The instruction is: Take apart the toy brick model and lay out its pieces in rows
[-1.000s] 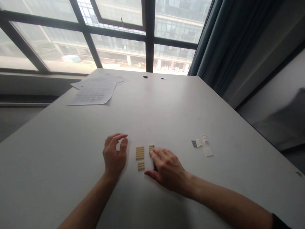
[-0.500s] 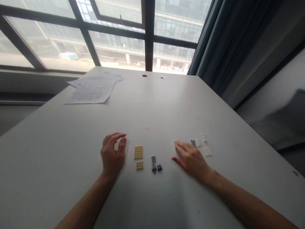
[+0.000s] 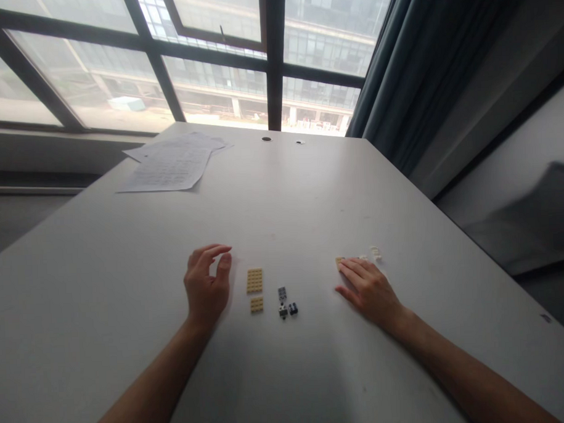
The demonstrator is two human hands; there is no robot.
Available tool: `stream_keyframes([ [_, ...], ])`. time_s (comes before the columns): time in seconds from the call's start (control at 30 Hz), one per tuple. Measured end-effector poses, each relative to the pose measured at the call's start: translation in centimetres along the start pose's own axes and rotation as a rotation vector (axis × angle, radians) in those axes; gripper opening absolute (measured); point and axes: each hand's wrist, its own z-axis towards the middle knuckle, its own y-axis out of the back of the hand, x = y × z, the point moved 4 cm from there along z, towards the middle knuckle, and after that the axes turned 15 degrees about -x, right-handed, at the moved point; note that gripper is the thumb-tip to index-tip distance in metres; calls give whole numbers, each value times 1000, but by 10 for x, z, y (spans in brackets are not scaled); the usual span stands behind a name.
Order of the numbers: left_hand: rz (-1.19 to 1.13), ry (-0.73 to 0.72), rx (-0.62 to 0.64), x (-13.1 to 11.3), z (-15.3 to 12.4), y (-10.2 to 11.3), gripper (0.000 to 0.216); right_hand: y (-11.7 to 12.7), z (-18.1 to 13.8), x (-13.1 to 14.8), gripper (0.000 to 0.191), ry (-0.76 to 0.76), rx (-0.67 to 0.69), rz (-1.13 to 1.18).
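My left hand (image 3: 207,285) rests on its side on the white table (image 3: 287,372), fingers loosely curled, holding nothing, with a small gap between thumb and index finger. Just right of it lie a larger tan building-block plate (image 3: 254,280) and a smaller tan plate (image 3: 256,305). Farther right are a dark grey studded piece (image 3: 282,293), a grey piece with pins (image 3: 283,311) and a black brick (image 3: 293,308). My right hand (image 3: 368,288) lies flat, its fingertips on a small tan piece (image 3: 338,262). That hand partly covers white pieces (image 3: 375,253) behind it.
Printed papers (image 3: 169,166) lie at the far left of the table. Two round cable holes, one being the dark hole (image 3: 266,139), are near the far edge. Beyond stands a window, with a dark curtain (image 3: 397,78) at the right.
My right hand has moved right along the table, and the small tan piece under its fingertips has shifted right with it. The hand now hides more of the grey and white pieces. My left hand stays put.
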Motion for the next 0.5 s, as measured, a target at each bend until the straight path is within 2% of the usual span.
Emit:
stream_keyframes([
  [0.17,-1,3,-5,-1,0,0,22,0,0,2,42,1,2,0],
  [0.3,1,5,3,-1,-1,0,22,3,3,12,43,2,-51,19],
  [0.4,7,1,0,-1,-1,0,23,3,9,35,43,23,-47,104],
  [0.5,20,-39,7,-4,0,0,23,-3,17,70,47,61,5,225],
])
